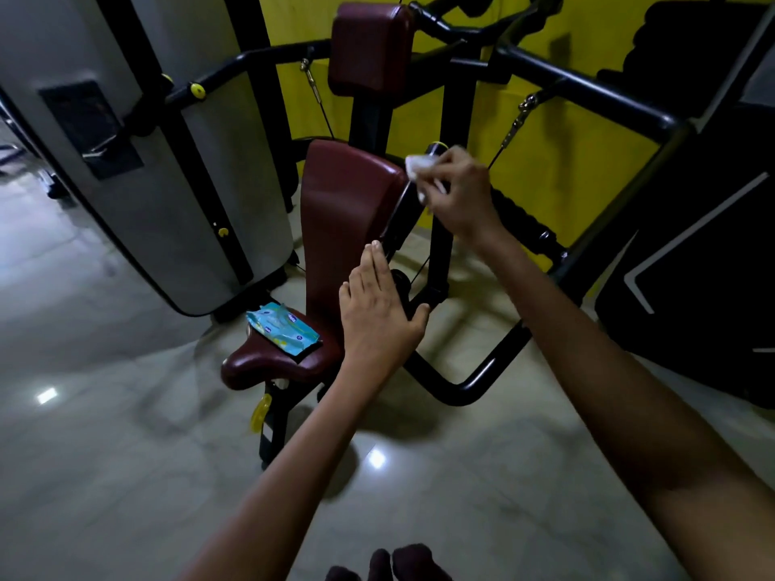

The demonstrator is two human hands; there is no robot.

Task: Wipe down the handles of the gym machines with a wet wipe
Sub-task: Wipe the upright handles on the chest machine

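Our right hand [455, 195] pinches the white wipe [419, 167] against the black handle [434, 155]. Our left hand [379, 312] is flat, fingers released. The blue pack [282, 329] on the seat [268, 364] bears unreadable print.

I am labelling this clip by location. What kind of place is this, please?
Most likely a gym: a black steel exercise machine with a maroon padded seat, cables, and a grey shrouded weight stack beside it.
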